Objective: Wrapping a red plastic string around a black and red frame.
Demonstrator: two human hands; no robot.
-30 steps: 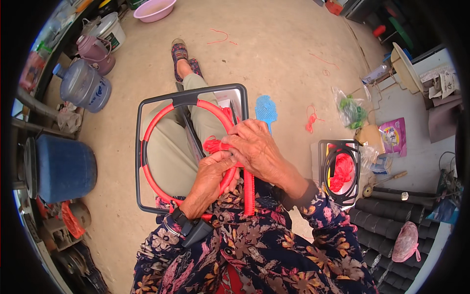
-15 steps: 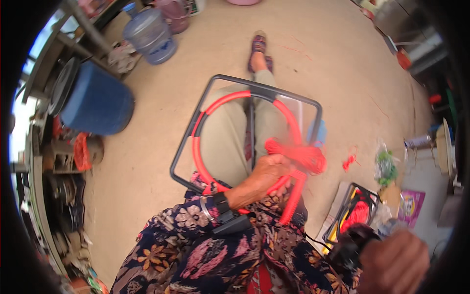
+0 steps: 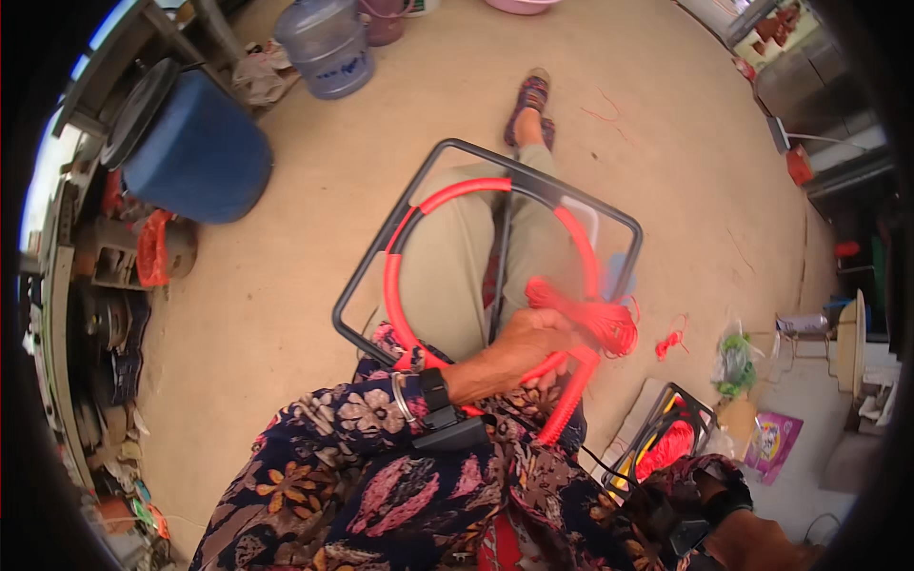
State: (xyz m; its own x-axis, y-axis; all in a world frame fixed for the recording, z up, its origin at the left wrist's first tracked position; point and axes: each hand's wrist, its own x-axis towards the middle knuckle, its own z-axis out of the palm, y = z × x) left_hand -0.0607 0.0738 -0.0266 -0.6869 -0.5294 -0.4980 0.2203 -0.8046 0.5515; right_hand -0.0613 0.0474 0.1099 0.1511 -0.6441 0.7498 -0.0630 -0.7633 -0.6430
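A dark rectangular tube frame (image 3: 583,187) lies across my lap. Inside it is a ring (image 3: 392,295), partly wrapped in red cord, with dark stretches between the wrapped parts. My left hand (image 3: 536,344) is closed on a hank of red cord (image 3: 595,322) at the ring's near right side, beside a tightly wound red section (image 3: 568,400). Whether its fingers also grip the ring is hard to make out. At the lower right, my right hand (image 3: 757,544) is away from the frame, near the picture's rim. Its fingers are dark and smeared, and what they hold, if anything, is hidden.
Right of my lap, another dark frame with red cord (image 3: 665,447) lies on the floor, near a small red cord scrap (image 3: 671,341), a bag with green material (image 3: 736,366) and a purple packet (image 3: 773,445). A blue barrel (image 3: 200,152) and water jug (image 3: 327,52) stand left.
My right hand has dropped lower, toward the picture's bottom edge. My left hand keeps its hold on the red hank. The whole view has shifted slightly.
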